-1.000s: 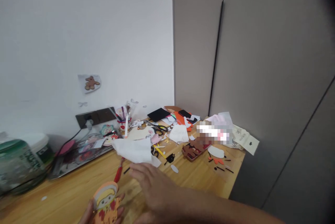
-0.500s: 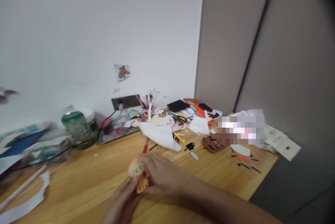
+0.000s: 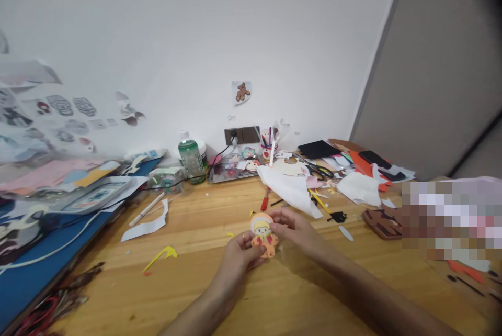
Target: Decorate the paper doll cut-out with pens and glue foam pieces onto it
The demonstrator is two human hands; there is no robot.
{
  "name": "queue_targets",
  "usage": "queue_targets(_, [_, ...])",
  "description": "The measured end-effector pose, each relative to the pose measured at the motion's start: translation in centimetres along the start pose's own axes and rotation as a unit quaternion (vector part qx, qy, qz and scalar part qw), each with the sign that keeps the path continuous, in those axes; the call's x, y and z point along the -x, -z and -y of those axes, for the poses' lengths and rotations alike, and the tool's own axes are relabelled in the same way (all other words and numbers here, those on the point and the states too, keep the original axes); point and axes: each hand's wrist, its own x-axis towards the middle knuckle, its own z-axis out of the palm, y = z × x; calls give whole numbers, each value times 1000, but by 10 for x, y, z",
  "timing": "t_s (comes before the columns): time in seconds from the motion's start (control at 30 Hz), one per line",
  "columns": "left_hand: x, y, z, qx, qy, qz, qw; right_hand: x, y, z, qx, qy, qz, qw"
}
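1. At the far left of the tabletop (image 3: 188,231), a blue sheet (image 3: 50,270) is partly covered by papers and a white cable (image 3: 74,239).
2. To the right of the sheet, a curved white paper strip (image 3: 147,227) and a yellow scrap (image 3: 168,252) are laid flat, apart from each other.
3. Toward the wall, a green bottle (image 3: 192,160) is stood upright; beside it, a metal tray (image 3: 219,175) is loaded with small cutouts.
4. Near the middle, the left hand (image 3: 237,257) is closed on the orange figure (image 3: 263,230), with the thumb laid across its lower front.
5. The figure is held face outward between both hands. Whether its lower edge is touching the tabletop cannot be told.
6. Behind the figure, a red-handled tool (image 3: 264,201) is laid beside a white sheet of paper (image 3: 290,189).
7. By the right hand (image 3: 296,228), the figure's upper right edge is grasped; the grip is closed at thumb and fingers.
8. Farther right, scissors (image 3: 319,170) are set among paper scraps, and a brown case (image 3: 382,222) is placed nearer, partly hidden by blurred blocks.
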Motion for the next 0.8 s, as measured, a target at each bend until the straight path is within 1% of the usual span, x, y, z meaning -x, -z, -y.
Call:
queue_targets(0.07, [0,-1,-1,-18,4,6,1000,-3,1,0,-13,-25,9,1000])
queue_targets(0.17, [2,-4,-5,-21,2,5,1000,-4,2,1,-15,-53,5,998])
queue_targets(0.3, [4,-4,-11,-14,-28,-12,999,-4,4,0,-29,-66,9,997])
queue_targets(0.43, [3,0,-12,-25,-26,-33,999,-5,5,-2,-28,-83,25,996])
queue_targets(0.6, [4,1,-12,-46,-32,-39,998,-5,5,-5,-20,-84,6,996])
queue_targets(0.7, [4,2,-12,-40,-28,-33,998,-5,5,-6,-30,-76,-8,997])
queue_targets(0.8, [3,2,-12,-32,-18,-31,999,-5,4,-7,-45,-65,-9,997])
